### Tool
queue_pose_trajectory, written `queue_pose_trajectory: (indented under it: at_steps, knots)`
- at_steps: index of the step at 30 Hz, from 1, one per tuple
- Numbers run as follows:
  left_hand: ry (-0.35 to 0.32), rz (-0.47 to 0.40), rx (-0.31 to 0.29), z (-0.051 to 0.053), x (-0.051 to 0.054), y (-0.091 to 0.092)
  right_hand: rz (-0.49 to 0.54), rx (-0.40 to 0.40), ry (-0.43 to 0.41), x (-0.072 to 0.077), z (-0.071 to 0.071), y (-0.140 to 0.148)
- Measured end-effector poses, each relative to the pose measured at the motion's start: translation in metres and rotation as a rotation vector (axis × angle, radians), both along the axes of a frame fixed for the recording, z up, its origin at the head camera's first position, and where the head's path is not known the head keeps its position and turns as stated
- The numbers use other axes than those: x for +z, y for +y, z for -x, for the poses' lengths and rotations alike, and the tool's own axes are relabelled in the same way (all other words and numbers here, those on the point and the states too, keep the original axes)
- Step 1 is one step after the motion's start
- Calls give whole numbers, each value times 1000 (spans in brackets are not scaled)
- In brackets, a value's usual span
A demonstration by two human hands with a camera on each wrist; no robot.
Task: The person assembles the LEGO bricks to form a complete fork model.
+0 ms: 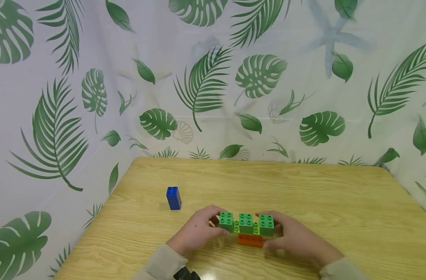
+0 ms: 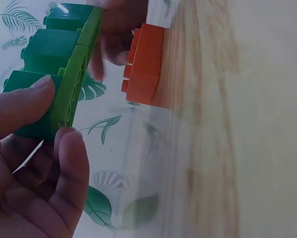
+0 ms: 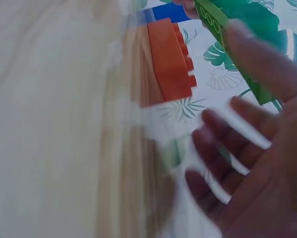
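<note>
A row of three green bricks (image 1: 246, 223) joined on light green base bricks (image 2: 69, 94) hangs above the table. My left hand (image 1: 200, 226) pinches its left end, thumb on a green brick and fingertips at the base's edge. At the other end is my right hand (image 1: 295, 237), its fingers (image 3: 227, 139) spread loosely and blurred. Its thumb (image 3: 267, 64) overlaps the green row in the right wrist view; whether it touches is unclear. Below the row an orange brick (image 1: 250, 241) sits on the table, studs up, apart from the row in the left wrist view.
A blue brick (image 1: 173, 199), taller than wide, stands upright on the wooden table (image 1: 304, 186) left of the hands. Behind the table hangs a white sheet (image 1: 216, 97) with a leaf print. Something small and black (image 1: 186, 274) shows at the left sleeve.
</note>
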State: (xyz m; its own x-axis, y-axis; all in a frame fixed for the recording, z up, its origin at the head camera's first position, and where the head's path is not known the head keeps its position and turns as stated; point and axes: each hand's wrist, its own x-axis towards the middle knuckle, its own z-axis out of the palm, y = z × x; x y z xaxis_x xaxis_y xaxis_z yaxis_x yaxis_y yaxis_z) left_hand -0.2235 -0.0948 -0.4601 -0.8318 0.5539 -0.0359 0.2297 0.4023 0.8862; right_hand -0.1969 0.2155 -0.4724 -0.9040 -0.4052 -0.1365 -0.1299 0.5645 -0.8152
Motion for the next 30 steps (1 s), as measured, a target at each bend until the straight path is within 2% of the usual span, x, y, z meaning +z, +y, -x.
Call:
queue_pose_trajectory:
  at_steps: [6,10,16,21,30]
  knots:
    - [20,27,-6,-2,2,6,17,26,247,10,-9,6]
    - [31,42,-12,-4,5,10,-15,40,342,16,-11,4]
    - [33,49,-31,-6,8,18,-114,70,365,17,-11,-4]
    - [28,72,-33,-5,7,22,-141,70,369,15,-10,-6]
    - [144,199,-84,-3,12,26,-134,18,347,14,-10,-11]
